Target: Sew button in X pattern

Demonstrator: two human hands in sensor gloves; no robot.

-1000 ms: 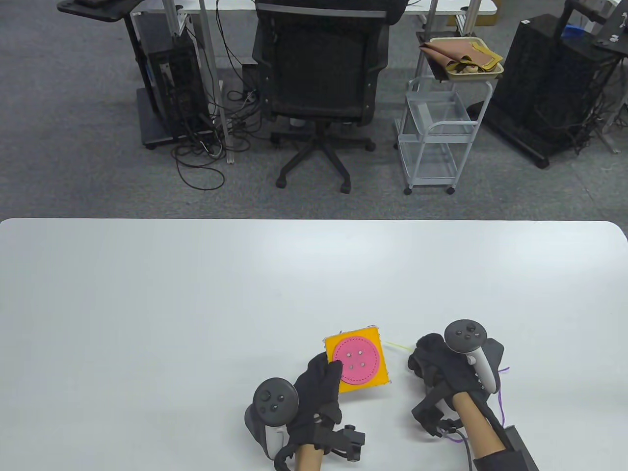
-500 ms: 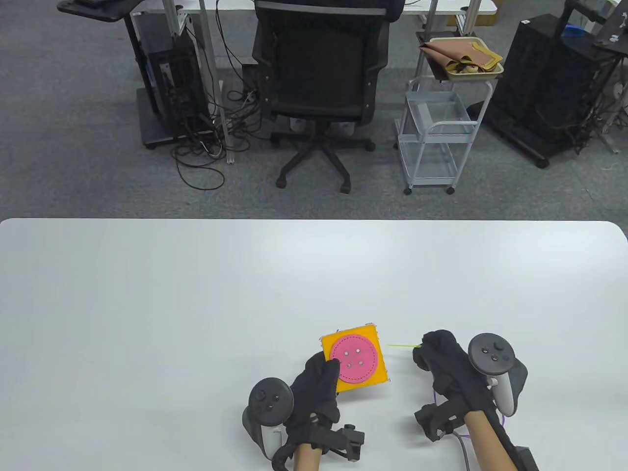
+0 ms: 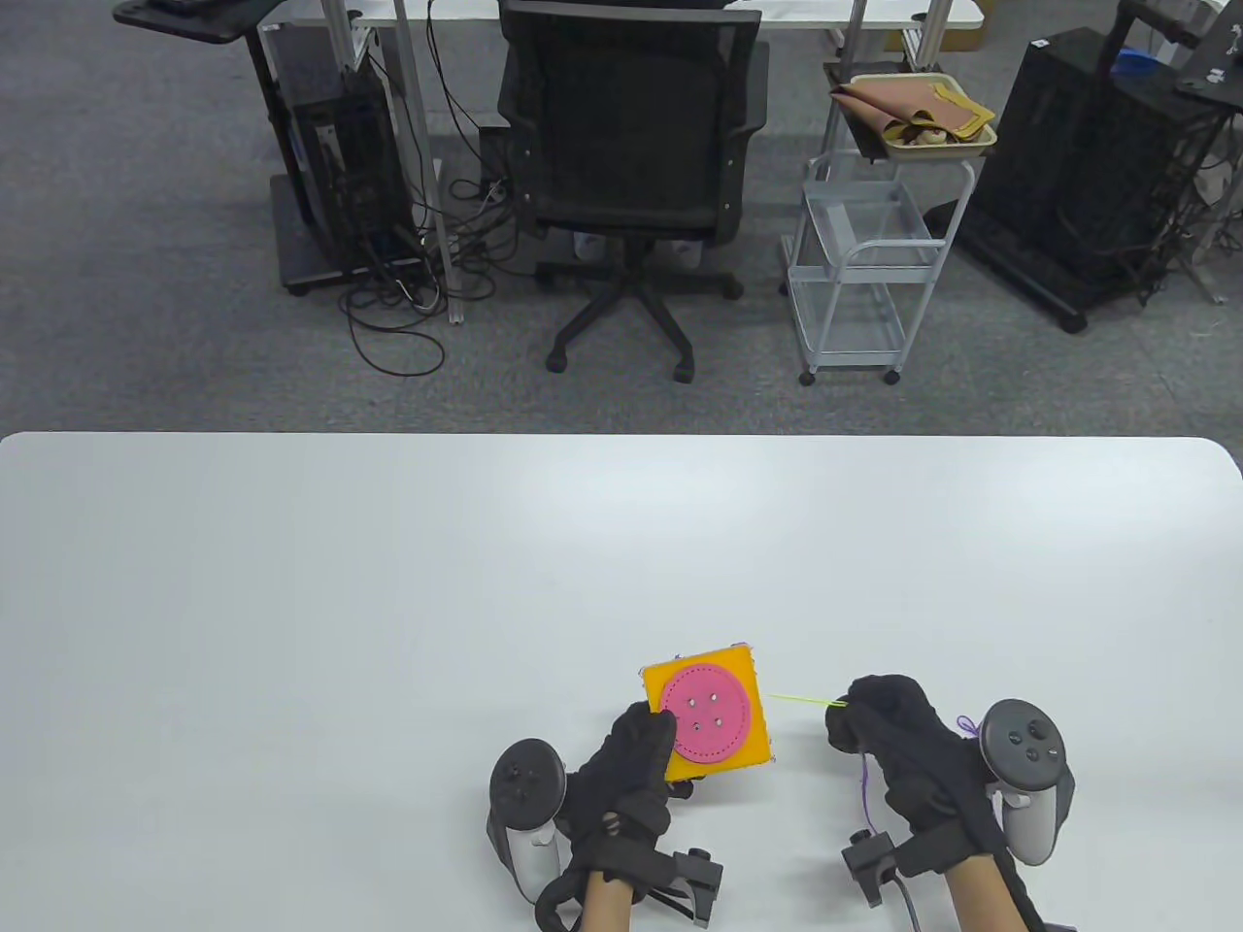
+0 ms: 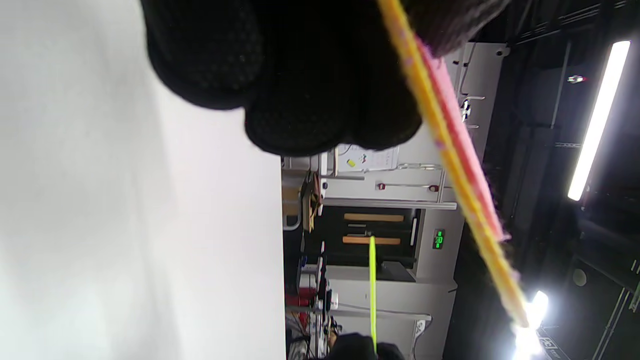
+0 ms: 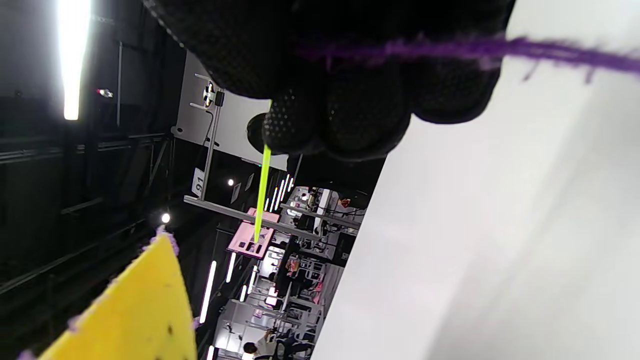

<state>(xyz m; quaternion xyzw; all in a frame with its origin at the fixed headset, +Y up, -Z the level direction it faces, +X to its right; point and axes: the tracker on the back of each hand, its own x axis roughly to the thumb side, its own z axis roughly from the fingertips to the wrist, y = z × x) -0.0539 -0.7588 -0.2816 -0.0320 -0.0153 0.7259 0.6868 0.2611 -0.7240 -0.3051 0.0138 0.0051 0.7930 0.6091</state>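
A yellow felt square (image 3: 753, 743) with a round pink button (image 3: 706, 710) on it is held by my left hand (image 3: 636, 752) at its near-left corner, above the table. The left wrist view shows the square edge-on (image 4: 452, 165) under my fingers (image 4: 300, 85). My right hand (image 3: 889, 733) is to the right of the square and pinches a yellow-green needle (image 3: 806, 699) that points left at the square's right edge, a short gap away. Purple thread (image 3: 862, 782) trails from that hand. The right wrist view shows the needle (image 5: 261, 192), the thread (image 5: 500, 49) and the square's corner (image 5: 140, 310).
The white table (image 3: 388, 602) spreads to the far side and the left. Beyond its far edge stand an office chair (image 3: 626, 146), a white wire trolley (image 3: 859, 252) and computer racks on the floor.
My right hand has moved right and nearer to me, turning so that the needle points left at the square. My left hand has shifted the square only slightly.
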